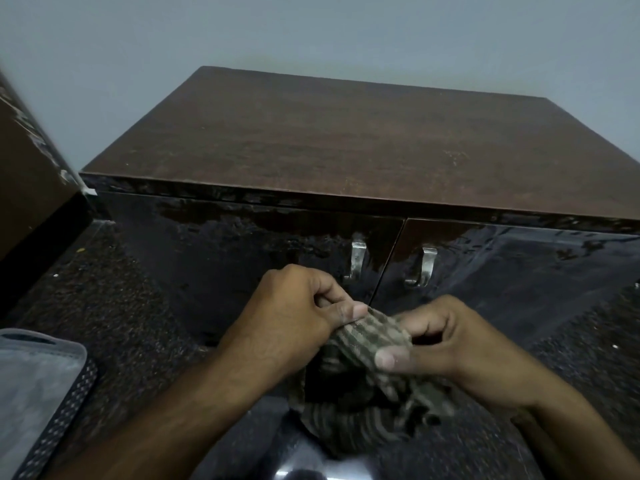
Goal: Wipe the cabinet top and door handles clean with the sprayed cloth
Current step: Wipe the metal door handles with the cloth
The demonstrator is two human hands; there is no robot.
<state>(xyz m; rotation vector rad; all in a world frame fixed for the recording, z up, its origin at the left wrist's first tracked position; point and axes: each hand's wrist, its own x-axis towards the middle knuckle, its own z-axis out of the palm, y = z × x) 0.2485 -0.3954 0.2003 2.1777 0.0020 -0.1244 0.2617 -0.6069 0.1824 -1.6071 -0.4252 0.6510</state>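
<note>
A low dark-brown cabinet stands against the wall, its flat top (346,140) bare and dull. Two glossy dark doors meet in the middle, each with a metal handle: the left handle (356,259) and the right handle (424,268). Below and in front of the handles I hold a striped brown-green cloth (372,344) with both hands. My left hand (294,306) pinches its upper edge between thumb and fingers. My right hand (446,337) grips the cloth from the right, thumb pressed on it. The rest of the cloth hangs bunched under my hands.
A brown piece of furniture (31,174) stands at the left edge. A grey item with a dotted dark border (38,396) lies at the lower left. The floor (114,306) is dark and speckled. A pale wall (311,29) rises behind the cabinet.
</note>
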